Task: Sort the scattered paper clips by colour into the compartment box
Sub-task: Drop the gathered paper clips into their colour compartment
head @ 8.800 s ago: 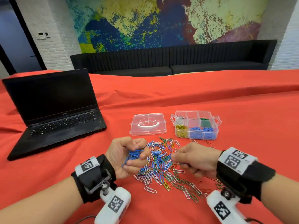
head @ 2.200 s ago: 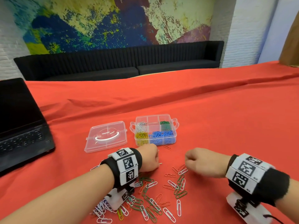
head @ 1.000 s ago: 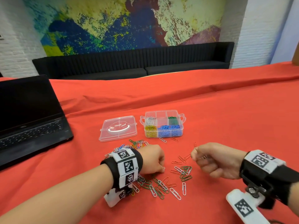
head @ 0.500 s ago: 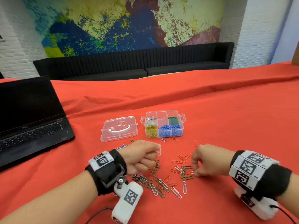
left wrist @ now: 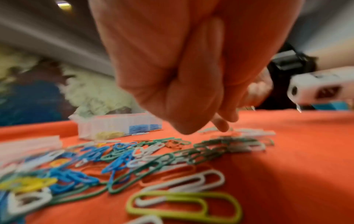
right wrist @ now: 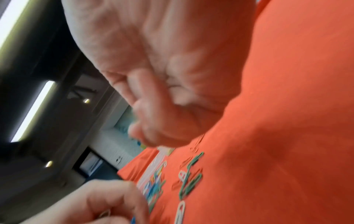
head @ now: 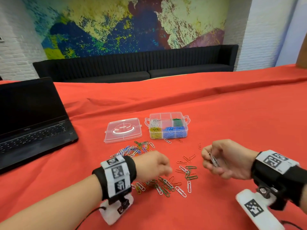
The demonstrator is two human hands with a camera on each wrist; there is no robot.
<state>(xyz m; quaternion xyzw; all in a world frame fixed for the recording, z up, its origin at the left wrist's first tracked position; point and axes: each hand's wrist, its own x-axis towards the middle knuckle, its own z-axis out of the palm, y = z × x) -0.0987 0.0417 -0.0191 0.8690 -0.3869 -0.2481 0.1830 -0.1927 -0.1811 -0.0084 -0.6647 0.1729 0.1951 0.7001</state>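
From my head, the compartment box (head: 168, 126) sits open on the red tabletop (head: 240, 123), its lid (head: 123, 130) just to its left and a laptop (head: 31, 120) farther left. White, yellow, blue and green clips already lie in separate compartments. The scattered paper clips (head: 172, 181) spread on the cloth between my wrists and the box. My left hand (head: 153, 164) is knuckles-up over the pile, fingers curled under; I cannot tell whether they hold anything. My right hand (head: 224, 161) is raised off the cloth, thumb and fingers pinching a small bunch of white clips (head: 213, 161).

At my left wrist, the view is blurred: my fingers (left wrist: 220, 125) are bunched together, tips down just above the clips.

At my right wrist, blur again: the curled right hand (right wrist: 153, 84) fills the top, green clips (right wrist: 191, 178) on the cloth below.
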